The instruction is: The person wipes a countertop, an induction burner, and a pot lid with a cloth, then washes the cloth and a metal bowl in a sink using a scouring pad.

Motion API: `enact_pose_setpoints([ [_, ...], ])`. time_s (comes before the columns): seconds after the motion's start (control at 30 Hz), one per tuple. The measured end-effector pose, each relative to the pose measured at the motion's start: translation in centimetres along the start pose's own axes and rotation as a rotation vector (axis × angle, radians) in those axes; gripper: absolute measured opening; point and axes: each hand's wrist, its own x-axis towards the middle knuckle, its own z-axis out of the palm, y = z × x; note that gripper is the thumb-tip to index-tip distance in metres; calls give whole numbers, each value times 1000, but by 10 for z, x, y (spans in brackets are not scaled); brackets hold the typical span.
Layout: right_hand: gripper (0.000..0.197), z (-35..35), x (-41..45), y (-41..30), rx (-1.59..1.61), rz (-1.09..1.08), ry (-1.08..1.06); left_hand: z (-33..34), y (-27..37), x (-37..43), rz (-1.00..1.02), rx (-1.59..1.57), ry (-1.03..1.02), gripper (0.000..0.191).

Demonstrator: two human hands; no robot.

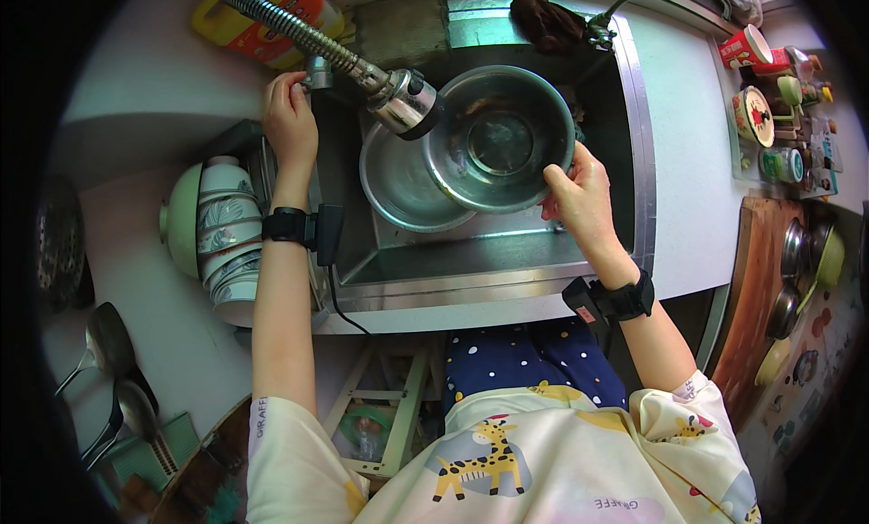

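My right hand (580,188) grips the rim of a stainless steel basin (543,137), thumb on the inside. This basin is held over the sink, tilted, with its inside towards me. Partly hidden below it is a second metal basin (394,178) in the sink. My left hand (292,117) is at the faucet base (319,74), its fingertips pinched at the handle, which they mostly hide. The faucet's flexible metal neck (299,32) reaches over the sink. Its spray head (405,106) overlaps the held basin's left edge in view; no water stream is visible.
The steel sink (468,279) has a raised rim. Stacked patterned bowls (227,212) and a green bowl (182,218) stand left. A yellow jug (271,28) is behind the faucet. A dark cloth (546,22) hangs at the back. Jars (781,164) and a wooden board (760,252) are right.
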Motion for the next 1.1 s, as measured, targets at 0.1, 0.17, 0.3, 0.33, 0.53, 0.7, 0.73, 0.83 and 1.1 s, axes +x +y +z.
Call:
enact_pose_setpoints([
  [0.1,23,0,-1,-1,-1,1,27,2,3,-2,-71,-102,15,16],
  [0.17,24,1,-2,-1,-12,11,34,1,-1,-2,-48,-79,9,19],
  [0.3,24,2,-3,-1,-11,12,34,0,-2,-4,-8,-43,12,23],
  [0.33,24,2,-4,-1,-9,11,33,0,-3,-4,-7,-41,12,23],
  [0.53,23,0,-4,1,23,23,34,2,13,-7,-109,-175,19,22],
  [0.7,22,2,-6,1,23,13,26,-1,5,-8,-2,-24,11,26],
  [0.73,22,3,-6,1,22,13,28,-1,3,-9,-1,-23,12,26],
  [0.83,23,4,-6,2,19,8,28,-2,4,-9,-12,-13,26,25],
  [1.1,21,2,-10,3,57,5,54,5,61,-76,-425,-455,-60,44],
])
